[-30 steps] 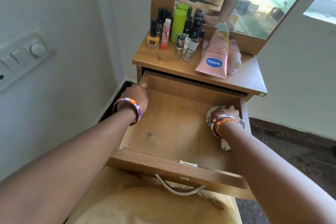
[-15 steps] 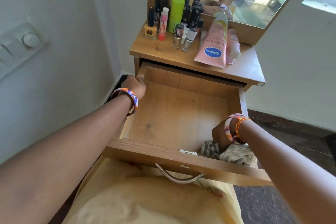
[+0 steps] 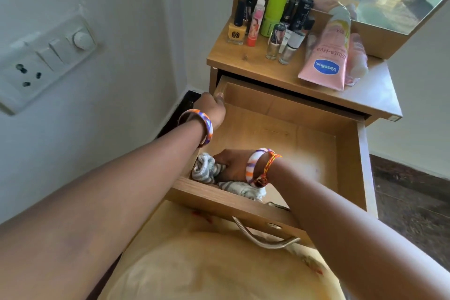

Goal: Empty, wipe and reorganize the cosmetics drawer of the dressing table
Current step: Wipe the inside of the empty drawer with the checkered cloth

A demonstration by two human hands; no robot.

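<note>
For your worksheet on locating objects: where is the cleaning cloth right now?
The cloth lies inside the open drawer, in its front-left corner, gripped by the right hand.

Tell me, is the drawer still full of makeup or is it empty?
Empty of makeup. The open drawer shows bare wood, with only the right hand pressing a cloth inside. The bottles and Vaseline tube sit on the tabletop.

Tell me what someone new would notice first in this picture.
The open drawer in the middle, empty except for the right hand pressing a striped cloth into its near left corner. The left hand grips the drawer's far left corner. On the tabletop behind stand bottles, with a pink Vaseline tube lying to their right.
</note>
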